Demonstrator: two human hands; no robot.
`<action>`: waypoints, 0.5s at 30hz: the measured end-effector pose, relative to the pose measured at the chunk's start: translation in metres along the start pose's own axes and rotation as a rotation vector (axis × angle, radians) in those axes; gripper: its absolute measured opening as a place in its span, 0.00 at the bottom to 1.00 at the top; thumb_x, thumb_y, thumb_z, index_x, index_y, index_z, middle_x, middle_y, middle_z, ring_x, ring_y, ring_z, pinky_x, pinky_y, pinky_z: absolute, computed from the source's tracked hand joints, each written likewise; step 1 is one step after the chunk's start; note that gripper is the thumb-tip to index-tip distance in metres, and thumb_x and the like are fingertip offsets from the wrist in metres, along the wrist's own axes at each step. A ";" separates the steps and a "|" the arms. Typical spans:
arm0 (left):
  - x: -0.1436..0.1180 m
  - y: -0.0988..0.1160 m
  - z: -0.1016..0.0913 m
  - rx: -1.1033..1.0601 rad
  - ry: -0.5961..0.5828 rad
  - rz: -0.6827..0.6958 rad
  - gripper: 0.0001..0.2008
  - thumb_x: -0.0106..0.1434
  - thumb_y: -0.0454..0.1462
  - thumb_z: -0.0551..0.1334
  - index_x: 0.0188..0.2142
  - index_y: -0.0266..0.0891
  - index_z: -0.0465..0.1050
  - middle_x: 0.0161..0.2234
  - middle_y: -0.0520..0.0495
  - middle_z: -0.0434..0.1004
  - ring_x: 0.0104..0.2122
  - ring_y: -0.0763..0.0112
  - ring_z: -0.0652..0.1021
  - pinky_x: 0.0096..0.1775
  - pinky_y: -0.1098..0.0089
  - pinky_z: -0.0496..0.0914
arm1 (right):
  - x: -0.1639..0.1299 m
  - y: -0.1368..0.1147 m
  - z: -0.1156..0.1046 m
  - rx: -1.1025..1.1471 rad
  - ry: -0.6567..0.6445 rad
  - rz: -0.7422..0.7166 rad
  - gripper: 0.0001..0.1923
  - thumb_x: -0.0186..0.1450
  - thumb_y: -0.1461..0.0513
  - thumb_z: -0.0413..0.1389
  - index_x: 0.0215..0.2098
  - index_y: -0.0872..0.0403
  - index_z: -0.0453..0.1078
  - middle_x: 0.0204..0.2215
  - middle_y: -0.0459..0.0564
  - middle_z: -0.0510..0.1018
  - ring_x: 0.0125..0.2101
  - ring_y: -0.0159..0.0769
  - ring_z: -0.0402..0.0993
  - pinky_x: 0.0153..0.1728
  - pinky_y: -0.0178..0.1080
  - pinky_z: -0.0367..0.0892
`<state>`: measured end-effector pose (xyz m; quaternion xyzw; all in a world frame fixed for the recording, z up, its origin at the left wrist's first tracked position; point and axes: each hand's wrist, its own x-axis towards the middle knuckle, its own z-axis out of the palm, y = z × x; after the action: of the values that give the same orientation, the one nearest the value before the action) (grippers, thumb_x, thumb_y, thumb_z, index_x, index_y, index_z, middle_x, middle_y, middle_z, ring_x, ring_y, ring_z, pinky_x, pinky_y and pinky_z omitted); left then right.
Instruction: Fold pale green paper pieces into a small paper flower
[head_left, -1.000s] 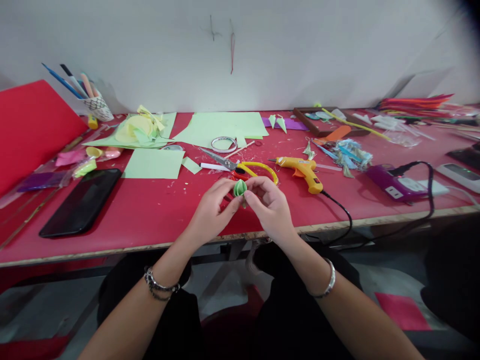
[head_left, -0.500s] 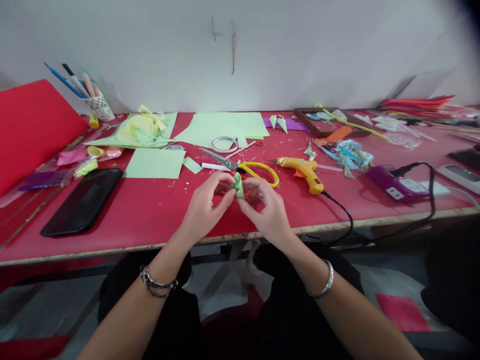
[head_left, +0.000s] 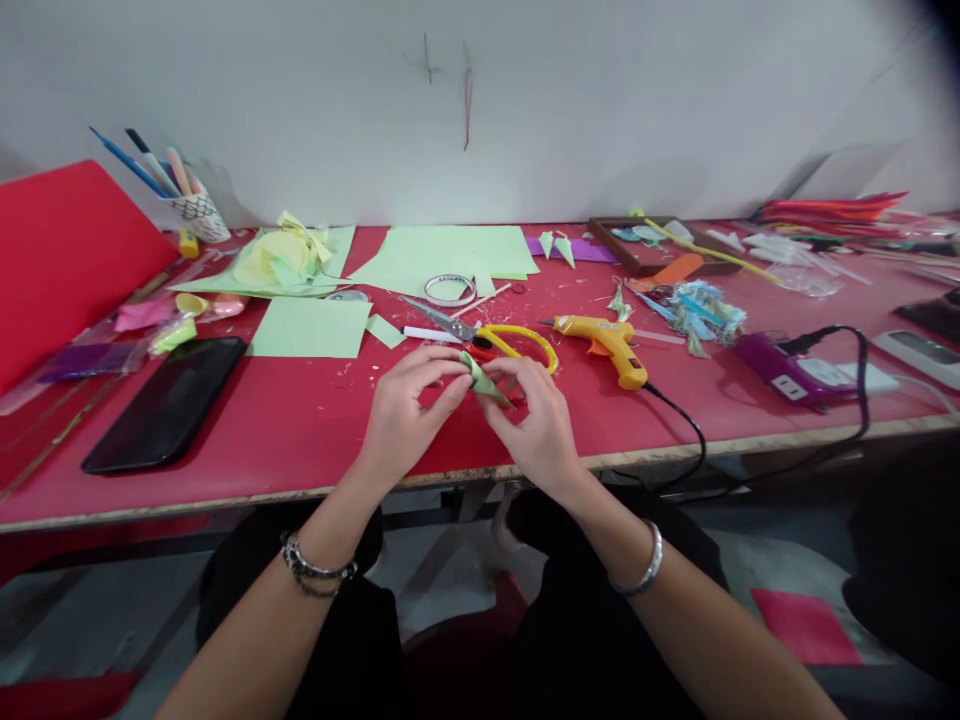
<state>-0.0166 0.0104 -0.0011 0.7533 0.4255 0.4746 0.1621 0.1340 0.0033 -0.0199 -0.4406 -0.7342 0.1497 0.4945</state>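
A long red table (head_left: 285, 430) carries a black phone (head_left: 166, 401) near left, green paper sheets (head_left: 442, 252) at the far middle, a tape roll (head_left: 448, 289), yellow-handled scissors (head_left: 495, 338), a yellow glue gun (head_left: 604, 342) (its black cord trails over the near edge) and a purple power strip (head_left: 787, 368) at right

green paper cone (head_left: 486, 379) partly hidden by hands, red board (head_left: 60, 260) cut off left

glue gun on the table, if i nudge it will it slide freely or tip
The glue gun lies on its side, so it probably won't tip. Its black cord trails over the table edge, so it would likely drag or swing the gun rather than let it slide freely. It looks plastic, probably light.
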 end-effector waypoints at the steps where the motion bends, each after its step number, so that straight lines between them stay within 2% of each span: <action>1: 0.000 0.000 0.000 -0.004 0.003 -0.014 0.06 0.58 0.37 0.58 0.31 0.38 0.72 0.36 0.47 0.74 0.38 0.69 0.74 0.42 0.68 0.69 | 0.000 0.000 0.000 0.001 0.000 -0.004 0.11 0.57 0.67 0.52 0.39 0.53 0.64 0.35 0.49 0.72 0.37 0.37 0.67 0.39 0.40 0.63; 6: -0.001 -0.002 0.002 -0.076 0.024 -0.100 0.06 0.57 0.38 0.59 0.30 0.39 0.73 0.35 0.47 0.74 0.36 0.69 0.74 0.37 0.69 0.72 | 0.000 0.000 0.000 0.082 -0.041 -0.013 0.14 0.58 0.69 0.49 0.42 0.51 0.64 0.37 0.51 0.71 0.40 0.37 0.68 0.42 0.41 0.64; 10: -0.003 -0.001 0.005 -0.104 0.071 -0.114 0.04 0.56 0.37 0.60 0.30 0.39 0.73 0.34 0.48 0.75 0.34 0.71 0.75 0.36 0.70 0.72 | 0.000 0.001 0.000 0.103 -0.065 -0.053 0.18 0.59 0.71 0.47 0.46 0.51 0.64 0.42 0.52 0.71 0.44 0.37 0.67 0.47 0.43 0.62; 15: -0.004 0.002 0.006 -0.151 0.074 -0.135 0.03 0.56 0.36 0.60 0.30 0.38 0.70 0.31 0.49 0.74 0.31 0.73 0.74 0.33 0.73 0.71 | 0.000 0.002 0.000 0.116 -0.055 -0.060 0.18 0.59 0.70 0.47 0.45 0.52 0.65 0.41 0.52 0.72 0.44 0.37 0.68 0.47 0.43 0.63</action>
<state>-0.0110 0.0073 -0.0054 0.6905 0.4442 0.5206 0.2342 0.1350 0.0045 -0.0209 -0.3845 -0.7505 0.1893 0.5031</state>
